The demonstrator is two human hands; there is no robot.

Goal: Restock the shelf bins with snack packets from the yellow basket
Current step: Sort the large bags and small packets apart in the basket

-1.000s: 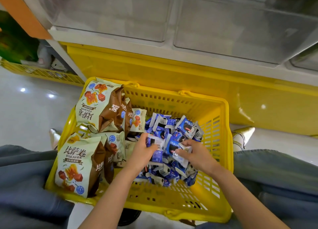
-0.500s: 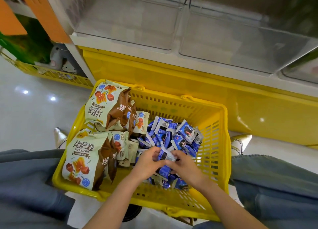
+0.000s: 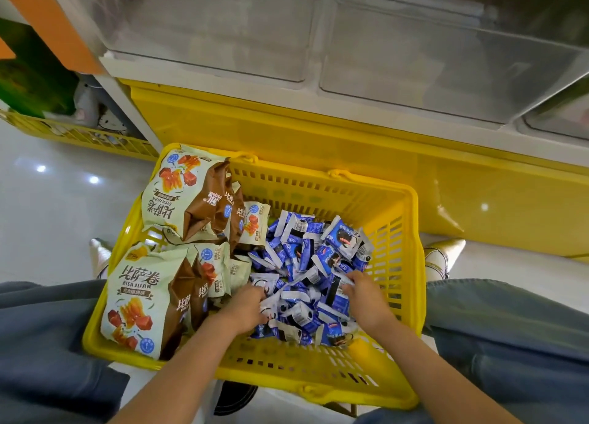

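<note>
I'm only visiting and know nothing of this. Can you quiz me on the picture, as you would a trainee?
1. True or false: the left hand and right hand are both among the small packets.
2. The big bags lie on which side of the basket? A left; B right; C outside it.
3. Fill in: the small packets are mostly ____ and white.
Key: 1 true; 2 A; 3 blue.
</note>
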